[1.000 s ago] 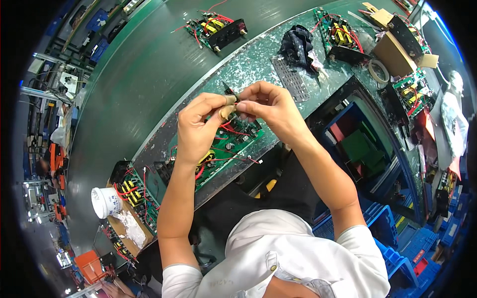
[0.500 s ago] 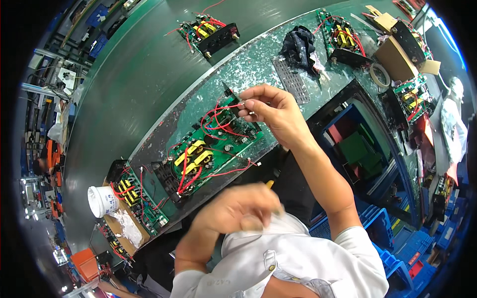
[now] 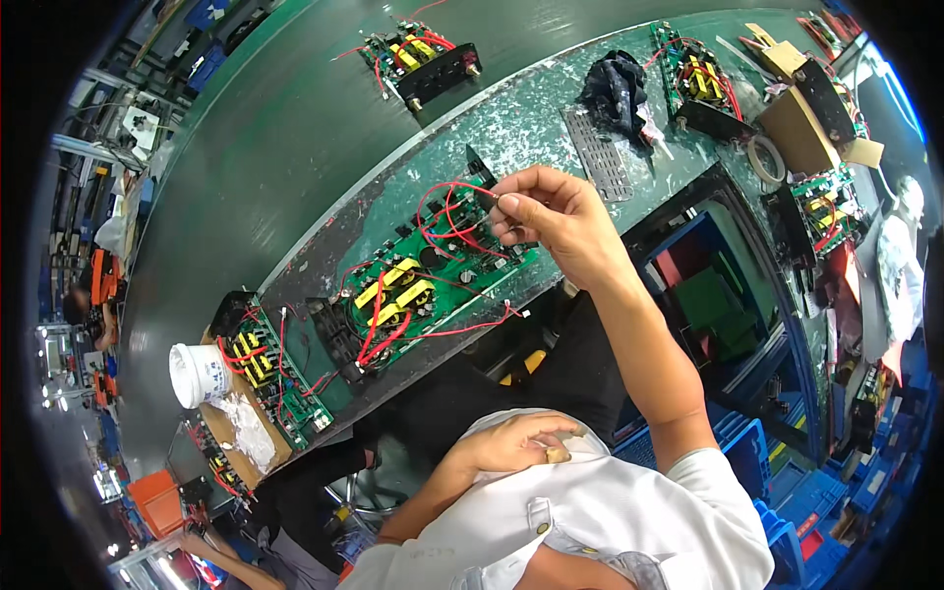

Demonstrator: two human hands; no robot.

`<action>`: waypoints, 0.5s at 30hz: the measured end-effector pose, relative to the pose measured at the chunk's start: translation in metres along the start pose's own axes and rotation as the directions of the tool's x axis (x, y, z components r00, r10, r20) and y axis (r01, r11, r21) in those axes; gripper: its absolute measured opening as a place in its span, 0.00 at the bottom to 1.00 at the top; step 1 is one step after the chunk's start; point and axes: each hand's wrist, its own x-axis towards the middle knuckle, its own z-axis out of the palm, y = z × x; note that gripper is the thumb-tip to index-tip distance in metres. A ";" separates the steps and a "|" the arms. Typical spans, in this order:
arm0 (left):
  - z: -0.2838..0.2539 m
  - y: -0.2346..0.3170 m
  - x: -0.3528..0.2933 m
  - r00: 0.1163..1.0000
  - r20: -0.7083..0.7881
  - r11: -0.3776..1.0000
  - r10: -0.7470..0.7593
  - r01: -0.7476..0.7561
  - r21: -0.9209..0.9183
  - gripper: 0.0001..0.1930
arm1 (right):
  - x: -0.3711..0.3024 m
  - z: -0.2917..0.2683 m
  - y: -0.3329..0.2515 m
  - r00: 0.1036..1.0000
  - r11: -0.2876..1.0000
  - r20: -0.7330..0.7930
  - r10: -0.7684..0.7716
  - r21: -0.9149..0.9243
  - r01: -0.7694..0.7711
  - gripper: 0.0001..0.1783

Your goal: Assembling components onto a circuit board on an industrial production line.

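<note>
My right hand [image 3: 551, 218] is closed in a pinch on the end of a red wire [image 3: 455, 185]. That wire loops back to a green circuit board [image 3: 457, 287], which lies on the bench in front of me. Yellow-taped coils [image 3: 393, 295] and more red leads stand on the board. A black panel [image 3: 480, 165] rises at its far end, partly behind my fingers, and a black fan-like part [image 3: 336, 332] sits at the near left end. My left hand [image 3: 516, 444] rests against my white shirt, its fingers loosely extended; a small yellowish spot shows by the fingertips.
On the left, a white tub [image 3: 199, 374] stands by a cardboard box [image 3: 258, 442] smeared with white paste, next to another board [image 3: 280, 379]. Farther off are a board with a black panel [image 3: 438, 79], a dark cloth [image 3: 617, 93], a perforated strip [image 3: 598, 155] and a tape roll [image 3: 766, 159].
My left hand has come down from a blurred movement above my lap to rest on my shirt. My right hand keeps its pinch on the red wire. The whole view has shifted slightly.
</note>
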 end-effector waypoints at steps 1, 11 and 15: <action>-0.001 -0.005 0.001 0.999 0.027 0.999 0.032 -0.031 -0.030 0.21 | -0.001 0.001 0.001 1.000 1.000 0.004 0.005 0.000 -0.005 0.10; -0.041 0.087 0.001 0.810 -0.084 0.803 0.581 -0.552 0.224 0.20 | -0.021 0.019 -0.001 0.993 0.996 0.090 0.083 -0.030 -0.080 0.06; -0.053 0.143 0.004 0.602 -0.320 0.678 0.732 -0.690 0.255 0.13 | -0.026 0.020 0.006 0.992 0.980 0.128 0.012 -0.197 0.013 0.07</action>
